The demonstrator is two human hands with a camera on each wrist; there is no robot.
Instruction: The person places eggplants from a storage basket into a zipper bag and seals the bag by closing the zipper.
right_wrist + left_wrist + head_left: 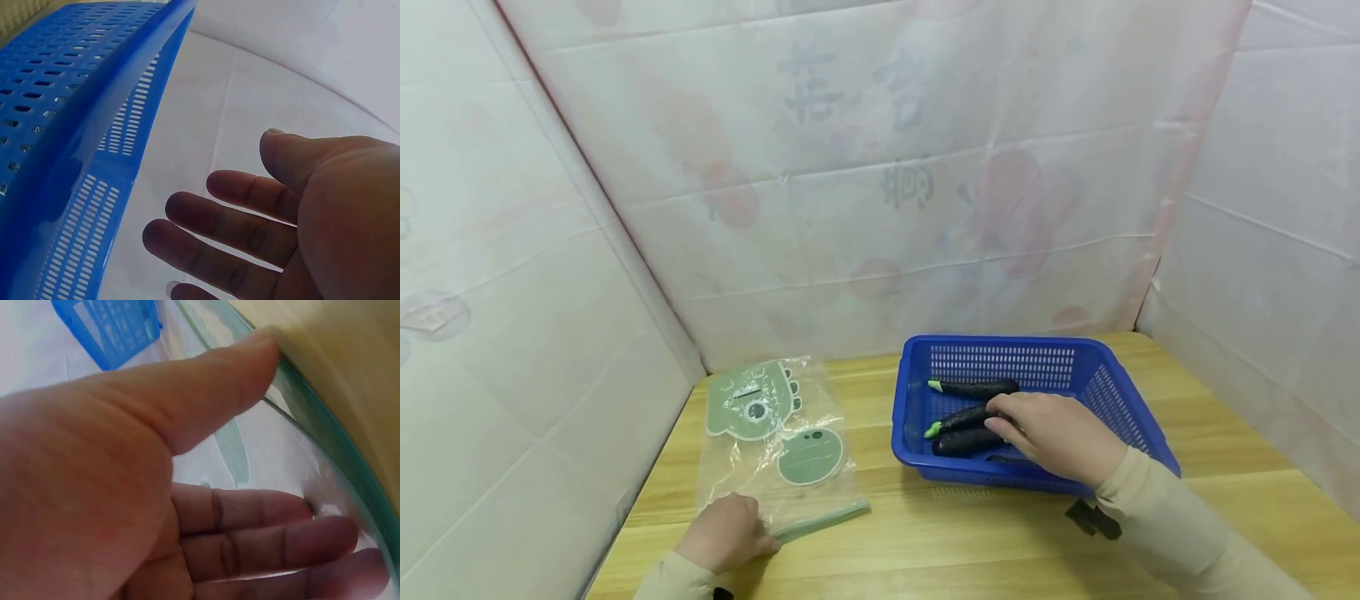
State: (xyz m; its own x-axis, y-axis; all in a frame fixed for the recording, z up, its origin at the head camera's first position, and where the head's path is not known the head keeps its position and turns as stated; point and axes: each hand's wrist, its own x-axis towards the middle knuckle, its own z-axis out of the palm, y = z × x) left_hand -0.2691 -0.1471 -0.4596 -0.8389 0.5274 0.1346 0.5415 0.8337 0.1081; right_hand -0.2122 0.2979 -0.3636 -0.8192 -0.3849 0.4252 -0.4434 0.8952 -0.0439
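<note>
A clear zip bag (808, 458), printed with a green cartoon creature, lies flat on the table at the left. At its near edge, my left hand (726, 532) pinches the green zip strip (823, 521); in the left wrist view the thumb (250, 365) lies over that strip, the index finger hidden. Several dark eggplants (976, 389) with pale green ends rest in a blue plastic basket (1000, 340). Over the nearer eggplants reaches my right hand (1063, 433). Its fingers (225, 228) and thumb are spread apart in the right wrist view, holding nothing.
The wooden table (880, 567) meets a printed white cloth wall (850, 250) at the back, with more cloth at both sides. The basket's slotted walls rise around the eggplants. A black strap piece (1093, 518) hangs at the right wrist.
</note>
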